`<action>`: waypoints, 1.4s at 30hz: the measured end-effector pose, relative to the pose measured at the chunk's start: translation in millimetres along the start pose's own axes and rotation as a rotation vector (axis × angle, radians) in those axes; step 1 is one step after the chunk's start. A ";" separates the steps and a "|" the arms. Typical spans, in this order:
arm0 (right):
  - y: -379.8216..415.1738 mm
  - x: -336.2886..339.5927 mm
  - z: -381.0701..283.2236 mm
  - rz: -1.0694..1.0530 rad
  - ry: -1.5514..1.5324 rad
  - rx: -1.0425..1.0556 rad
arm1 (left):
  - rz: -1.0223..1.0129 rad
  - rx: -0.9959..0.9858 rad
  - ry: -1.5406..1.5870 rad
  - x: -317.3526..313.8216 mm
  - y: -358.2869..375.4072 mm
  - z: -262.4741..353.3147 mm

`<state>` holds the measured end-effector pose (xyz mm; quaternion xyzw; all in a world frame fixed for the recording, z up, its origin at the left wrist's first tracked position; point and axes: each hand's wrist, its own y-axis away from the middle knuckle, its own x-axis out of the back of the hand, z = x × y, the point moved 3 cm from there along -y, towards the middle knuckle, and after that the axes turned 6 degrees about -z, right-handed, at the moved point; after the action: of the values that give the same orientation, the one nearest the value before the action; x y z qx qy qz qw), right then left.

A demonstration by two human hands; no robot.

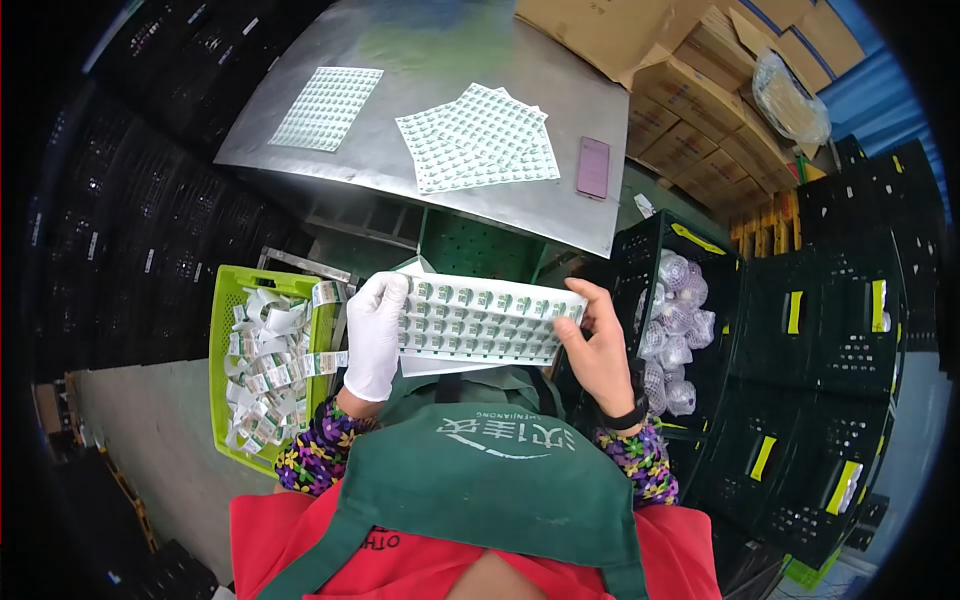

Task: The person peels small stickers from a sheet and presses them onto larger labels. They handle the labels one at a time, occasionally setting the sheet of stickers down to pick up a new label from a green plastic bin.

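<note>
A sheet of green-and-white stickers [480, 318] is stretched between my two hands above my lap, its rows of printed labels facing up. My left hand [374, 340], in a white glove, grips the sheet's left end with the fingers closed. At the other end, my bare right hand [600, 352] pinches the right edge between thumb and fingers. More white paper shows just under the held sheet. On the metal table [370, 172] ahead lie several overlapping sticker sheets [485, 140] and a separate sheet [327, 108] to the left.
A pinkish phone [592, 167] lies at the table's right side. Left of me, a green basket [222, 350] holds many printed label strips. To the right, a black crate [725, 300] contains net-wrapped round items [678, 310]. Cardboard boxes [700, 130] are stacked behind it.
</note>
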<state>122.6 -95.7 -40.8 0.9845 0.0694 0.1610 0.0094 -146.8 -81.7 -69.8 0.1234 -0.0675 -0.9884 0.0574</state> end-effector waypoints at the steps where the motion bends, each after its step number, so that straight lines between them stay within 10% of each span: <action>1: 0.4 -1.6 0.8 0.010 0.001 -0.001 | -0.014 0.012 0.009 -1.8 -1.0 0.0; 13: -6.1 -4.8 10.0 0.152 -0.560 -0.168 | -0.122 0.035 -0.169 -19.8 0.9 18.1; 23: -11.5 19.1 -2.6 0.056 0.207 -0.141 | -0.073 0.102 -0.150 -20.8 5.6 22.7; 25: -13.6 22.1 -30.9 0.222 0.607 0.370 | -0.092 0.031 -0.238 -18.1 5.0 25.1; 33: -17.1 11.9 -27.6 -0.063 0.877 0.744 | -0.094 0.054 -0.221 -22.4 5.8 29.7; 35: -12.2 12.8 -25.3 0.009 0.712 0.764 | -0.088 0.074 -0.182 -14.5 2.3 25.3; 37: -16.1 21.2 -15.5 0.062 0.056 0.246 | -0.139 0.040 -0.260 -6.6 0.2 21.3; 39: -30.8 15.3 -17.6 -0.099 -0.417 0.041 | -0.401 -0.283 -0.378 -17.1 2.6 28.5; 42: -39.1 -20.1 -34.5 -0.345 -0.772 -0.259 | -0.555 -0.215 -0.473 -39.4 15.2 35.1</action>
<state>87.5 -59.9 -16.0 0.9371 0.2035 -0.2151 0.1849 -116.2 -87.4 -24.6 -0.1012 0.0610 -0.9689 -0.2173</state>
